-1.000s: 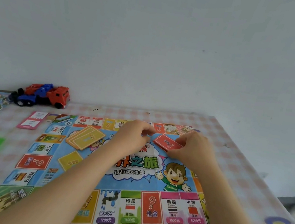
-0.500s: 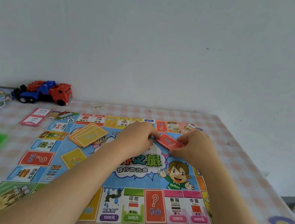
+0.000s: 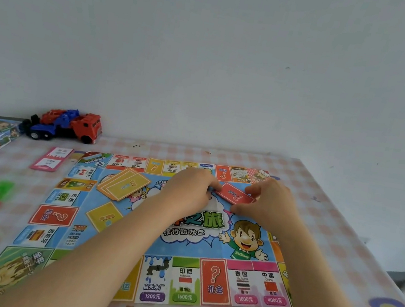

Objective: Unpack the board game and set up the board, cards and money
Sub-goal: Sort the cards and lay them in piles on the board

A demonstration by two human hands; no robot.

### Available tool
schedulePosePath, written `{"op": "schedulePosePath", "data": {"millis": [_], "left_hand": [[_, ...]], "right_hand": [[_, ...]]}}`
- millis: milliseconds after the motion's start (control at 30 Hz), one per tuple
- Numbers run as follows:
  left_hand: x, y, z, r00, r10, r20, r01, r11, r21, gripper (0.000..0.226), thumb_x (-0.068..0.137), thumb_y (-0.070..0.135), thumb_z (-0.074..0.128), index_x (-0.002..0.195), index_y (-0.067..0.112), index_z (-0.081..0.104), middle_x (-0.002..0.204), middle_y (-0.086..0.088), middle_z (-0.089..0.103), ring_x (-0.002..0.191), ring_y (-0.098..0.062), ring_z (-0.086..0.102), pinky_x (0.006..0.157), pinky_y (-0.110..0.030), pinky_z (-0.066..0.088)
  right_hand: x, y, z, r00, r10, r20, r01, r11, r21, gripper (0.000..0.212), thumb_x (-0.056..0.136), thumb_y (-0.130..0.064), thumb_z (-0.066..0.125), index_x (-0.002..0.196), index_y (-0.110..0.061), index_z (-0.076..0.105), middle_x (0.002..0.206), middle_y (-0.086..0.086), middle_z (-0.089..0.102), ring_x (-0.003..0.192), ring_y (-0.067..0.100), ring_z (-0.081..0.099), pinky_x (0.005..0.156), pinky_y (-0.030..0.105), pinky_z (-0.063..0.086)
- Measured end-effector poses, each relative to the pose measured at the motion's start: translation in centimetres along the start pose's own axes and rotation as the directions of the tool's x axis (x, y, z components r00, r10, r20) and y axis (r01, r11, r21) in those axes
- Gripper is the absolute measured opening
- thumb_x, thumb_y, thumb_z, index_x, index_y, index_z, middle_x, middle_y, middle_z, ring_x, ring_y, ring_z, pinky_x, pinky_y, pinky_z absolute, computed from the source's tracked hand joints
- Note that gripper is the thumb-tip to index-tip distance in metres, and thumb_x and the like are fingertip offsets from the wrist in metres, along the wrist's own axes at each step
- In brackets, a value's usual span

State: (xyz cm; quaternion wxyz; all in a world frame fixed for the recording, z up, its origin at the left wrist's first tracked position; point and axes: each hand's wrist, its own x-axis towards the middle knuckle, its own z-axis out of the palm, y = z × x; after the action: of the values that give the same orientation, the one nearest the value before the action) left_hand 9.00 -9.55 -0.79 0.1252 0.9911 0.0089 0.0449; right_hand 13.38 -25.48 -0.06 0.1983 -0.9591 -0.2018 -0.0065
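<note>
Red question-mark cards [image 3: 235, 196], a thin paper stack, lie flat on the far centre of the colourful paper game board [image 3: 175, 277], long axis running left-right between both hands, left hand [image 3: 191, 190] and right hand [image 3: 266, 204] pinching opposite ends.

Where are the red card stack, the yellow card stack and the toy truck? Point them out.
red card stack [image 3: 235, 196]: head view, top face.
yellow card stack [image 3: 124, 184]: head view, top card's middle.
toy truck [image 3: 88, 125]: head view, red cab.

Board [image 3: 181, 243]: on table [image 3: 339, 256].
Card stack [image 3: 124, 184]: on board, left of hands.
Toy truck [image 3: 66, 125]: behind board, left.
</note>
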Motion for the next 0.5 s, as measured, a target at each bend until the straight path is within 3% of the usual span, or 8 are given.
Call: {"op": "schedulePosePath", "data": {"millis": [133,333,500], "left_hand": [[-0.1,-0.1,0.2,1.0,-0.006,-0.029,0.005,0.999,-0.04,0.043,0.093,0.007,0.047,0.129,0.029,0.058,0.128,0.0,0.06,0.115,-0.021,0.055,0.094,-0.034,0.047],[-0.3,-0.3,0.3,0.996,-0.017,-0.092,0.002,0.986,-0.167,0.041,0.092,0.011,0.051,0.129,0.027,0.057,0.13,0.003,0.06,0.116,-0.014,0.055,0.095,-0.032,0.047],[-0.9,-1.2,-1.6,0.982,-0.05,-0.185,-0.004,0.96,-0.279,0.037,0.092,0.013,0.055,0.127,0.026,0.058,0.125,0.007,0.062,0.112,-0.009,0.056,0.097,-0.029,0.044]], "right_hand": [[0.0,0.0,0.4,0.999,0.026,-0.023,-0.024,0.998,0.062,0.061,0.072,-0.049,0.076,0.12,-0.014,0.065,0.117,0.005,0.065,0.1,0.018,0.059,0.077,0.028,0.05],[0.1,0.1,0.5,0.998,0.038,-0.047,-0.035,0.997,0.067,0.062,0.072,-0.049,0.075,0.122,-0.014,0.063,0.119,0.004,0.064,0.101,0.017,0.06,0.077,0.028,0.05],[0.3,-0.3,-0.6,0.975,0.066,-0.214,-0.024,0.981,0.194,0.044,0.083,-0.041,0.068,0.117,-0.014,0.067,0.114,0.003,0.068,0.098,0.017,0.063,0.077,0.028,0.049]]}}
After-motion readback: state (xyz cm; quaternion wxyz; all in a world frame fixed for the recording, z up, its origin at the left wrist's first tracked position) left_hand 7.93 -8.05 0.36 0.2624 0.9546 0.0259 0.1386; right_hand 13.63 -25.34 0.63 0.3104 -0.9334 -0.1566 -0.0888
